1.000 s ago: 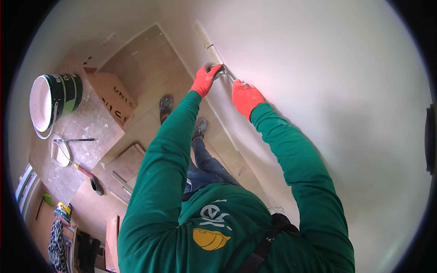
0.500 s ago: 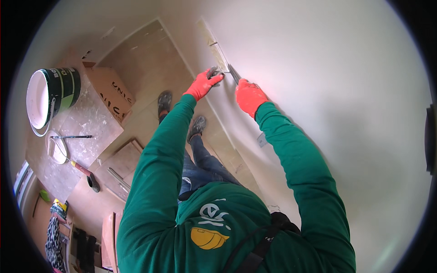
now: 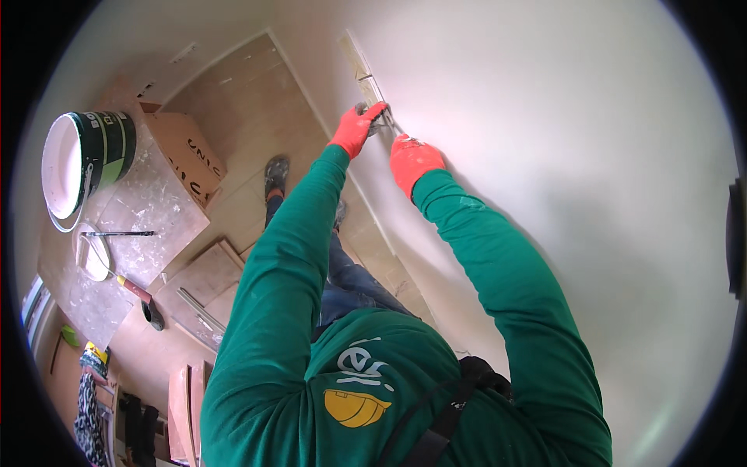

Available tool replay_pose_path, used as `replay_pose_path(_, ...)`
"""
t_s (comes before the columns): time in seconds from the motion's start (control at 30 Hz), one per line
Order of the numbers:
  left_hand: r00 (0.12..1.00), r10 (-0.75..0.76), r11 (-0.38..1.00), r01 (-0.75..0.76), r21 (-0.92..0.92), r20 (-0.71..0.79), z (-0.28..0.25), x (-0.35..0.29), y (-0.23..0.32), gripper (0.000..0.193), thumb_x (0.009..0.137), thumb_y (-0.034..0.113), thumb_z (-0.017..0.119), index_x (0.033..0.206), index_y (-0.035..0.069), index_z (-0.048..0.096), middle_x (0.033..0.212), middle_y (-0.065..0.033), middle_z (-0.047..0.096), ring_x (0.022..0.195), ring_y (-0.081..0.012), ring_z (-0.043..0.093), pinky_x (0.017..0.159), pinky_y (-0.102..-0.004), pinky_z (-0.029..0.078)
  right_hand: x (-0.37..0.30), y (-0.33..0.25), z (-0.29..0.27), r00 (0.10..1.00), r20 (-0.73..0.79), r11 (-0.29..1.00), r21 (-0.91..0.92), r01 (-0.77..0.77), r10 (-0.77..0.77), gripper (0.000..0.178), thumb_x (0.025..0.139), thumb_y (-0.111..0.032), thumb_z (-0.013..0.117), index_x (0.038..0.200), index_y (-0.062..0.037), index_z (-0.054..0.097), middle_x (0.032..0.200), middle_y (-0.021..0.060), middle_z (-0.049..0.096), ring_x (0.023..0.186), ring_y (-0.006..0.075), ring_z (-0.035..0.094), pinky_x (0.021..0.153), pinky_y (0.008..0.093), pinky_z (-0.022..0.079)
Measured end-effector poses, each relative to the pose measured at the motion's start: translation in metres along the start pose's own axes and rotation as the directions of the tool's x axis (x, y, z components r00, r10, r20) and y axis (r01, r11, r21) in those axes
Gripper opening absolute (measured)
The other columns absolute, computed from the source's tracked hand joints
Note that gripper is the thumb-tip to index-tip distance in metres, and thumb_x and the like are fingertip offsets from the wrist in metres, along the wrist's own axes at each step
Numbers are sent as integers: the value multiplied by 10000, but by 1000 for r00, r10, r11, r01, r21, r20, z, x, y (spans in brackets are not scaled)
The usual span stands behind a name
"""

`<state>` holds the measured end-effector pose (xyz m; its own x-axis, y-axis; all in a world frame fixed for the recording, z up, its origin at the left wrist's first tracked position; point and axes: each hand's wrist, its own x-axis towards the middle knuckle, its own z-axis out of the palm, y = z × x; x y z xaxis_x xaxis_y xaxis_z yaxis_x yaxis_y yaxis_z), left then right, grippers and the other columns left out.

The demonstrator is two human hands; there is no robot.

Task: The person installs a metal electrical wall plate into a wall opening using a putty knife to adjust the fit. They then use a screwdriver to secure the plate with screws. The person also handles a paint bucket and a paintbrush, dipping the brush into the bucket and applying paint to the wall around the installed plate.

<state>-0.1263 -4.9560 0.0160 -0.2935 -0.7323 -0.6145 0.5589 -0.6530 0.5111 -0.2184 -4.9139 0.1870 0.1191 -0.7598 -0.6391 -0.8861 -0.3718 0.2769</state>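
My right hand (image 3: 415, 162), in a red work glove, is closed around a slim metal hand tool (image 3: 395, 127), whose exact kind I cannot make out. The tool's tip meets the lower end of a long pale rectangular strip (image 3: 359, 66) set in the white wall. My left hand (image 3: 358, 130), in a matching glove with dark fingertips, is closed at that same end of the strip, thumb and fingers bent together. Whatever lies between those fingers is too small to name.
To the left, a green and white paint bucket (image 3: 109, 152) lies on a paint-spattered board (image 3: 175, 202), near a lid with a brush (image 3: 117, 233). Beside the board stands a cardboard box (image 3: 191, 148). A red-handled tool (image 3: 136, 289) and stacked panels (image 3: 183, 412) are lower down.
My right hand has shifted slightly left and up with the tool. My left hand has moved right and up, closer to the tool's tip.
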Motion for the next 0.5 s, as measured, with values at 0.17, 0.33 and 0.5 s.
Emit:
replay_pose_path(0.17,1000,3,997,-1,78,-25,-4,6,8,486,842,321,757,1151,-25,614,947,-43,647,783,-104,613,699,-249,529,2,-5,6,997,-58,998,50,-45,48,287,916,-99,487,1167,17,564,953,167,693,875,328,684,735,435,546)
replay_pose_path(0.33,1000,22,996,-22,83,3,-7,7,9,442,846,295,755,1119,-31,631,914,-49,653,759,-107,616,682,-262,541,5,-7,1,995,31,987,127,-101,98,297,925,-117,487,1181,15,557,953,168,694,872,331,685,735,441,545)
replay_pose_path(0.5,1000,1,996,-4,88,24,-11,14,7,558,804,329,789,1148,-69,604,924,-63,648,753,-120,606,682,-271,524,8,-11,6,985,88,975,153,-160,148,304,921,-120,495,1181,27,551,981,179,689,895,326,684,745,443,544)
